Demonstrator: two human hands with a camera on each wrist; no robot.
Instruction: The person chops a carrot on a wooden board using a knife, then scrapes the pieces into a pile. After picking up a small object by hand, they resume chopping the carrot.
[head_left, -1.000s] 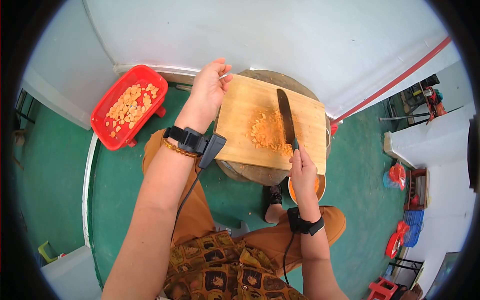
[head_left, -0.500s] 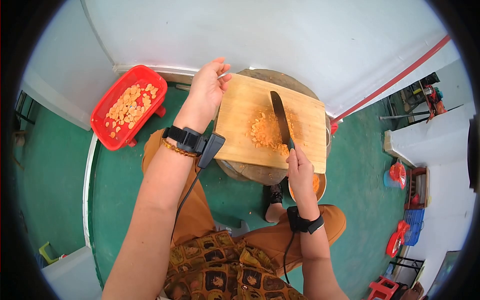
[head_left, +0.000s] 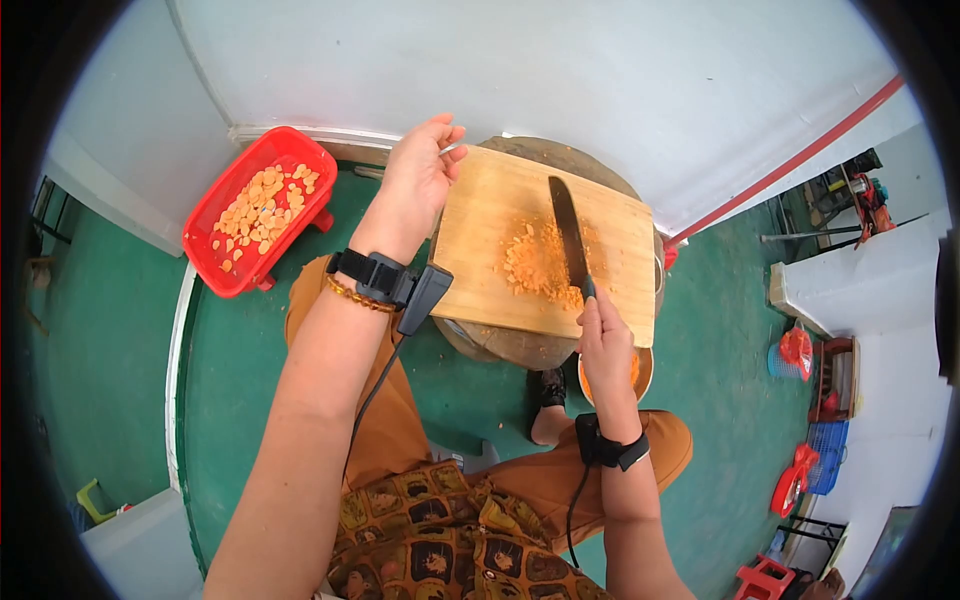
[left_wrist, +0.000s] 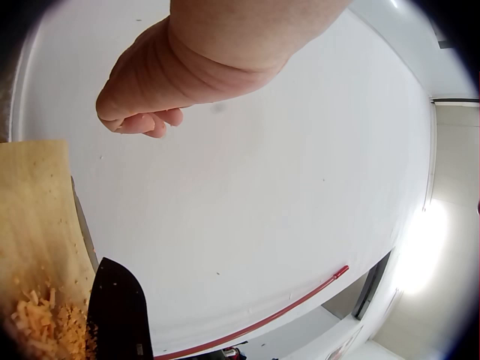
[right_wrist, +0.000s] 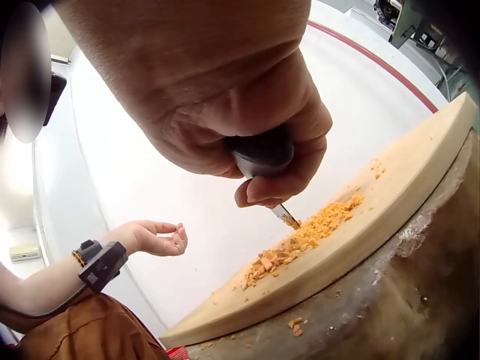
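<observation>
My right hand (head_left: 607, 345) grips the dark handle of a broad-bladed kitchen knife (head_left: 568, 225). Its blade lies over a heap of finely chopped orange bits (head_left: 533, 262), on a wooden cutting board (head_left: 480, 205). In the right wrist view the fingers wrap around the handle (right_wrist: 262, 152), and the blade reaches down into the orange bits (right_wrist: 307, 234). Raised beside the board's far left corner, my left hand (head_left: 413, 178) holds nothing, its fingers loosely bent. The left wrist view shows that hand (left_wrist: 154, 82) in front of the white wall, away from the knife (left_wrist: 120, 311).
The board rests on a round stump-like block (head_left: 490, 345) close to the wall. On the left stands a red plastic basket (head_left: 287, 147) with orange slices (head_left: 250, 215). A bowl (head_left: 647, 378) with orange bits sits partly beneath the board's near right corner, beside my foot (head_left: 549, 425).
The knife's tip swung left across the heap, then came back slightly right, with my right hand moving along. My left hand stays in place.
</observation>
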